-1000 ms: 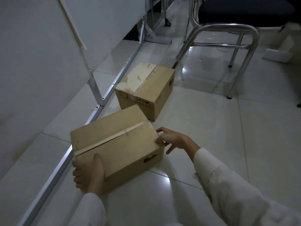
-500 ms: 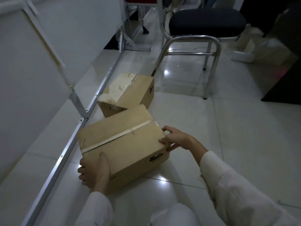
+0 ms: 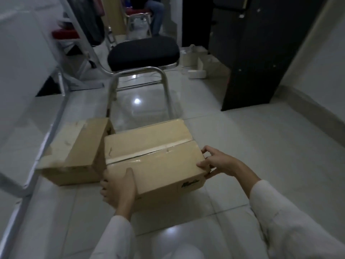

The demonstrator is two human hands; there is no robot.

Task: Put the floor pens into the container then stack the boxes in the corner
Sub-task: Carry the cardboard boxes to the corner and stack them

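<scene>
A taped cardboard box [image 3: 155,157] is held off the tiled floor between both hands. My left hand [image 3: 118,187] grips its near left corner. My right hand [image 3: 218,162] clasps its right edge, thumb on top and fingers down the side. A second, similar cardboard box [image 3: 74,152] rests on the floor just to the left, beside the metal rail at the foot of a white partition. The two boxes are close together, the held one higher. No pens or container show in this view.
A chrome-framed chair with a black seat [image 3: 142,52] stands right behind the boxes. A white partition with a metal base rail [image 3: 28,176] runs along the left. A black cabinet [image 3: 250,53] stands at the back right, with small white items [image 3: 196,73] on the floor beside it.
The near box has risen off the floor in both hands and moved rightward, away from the partition. My view has swung up, bringing the chair and black cabinet into sight.
</scene>
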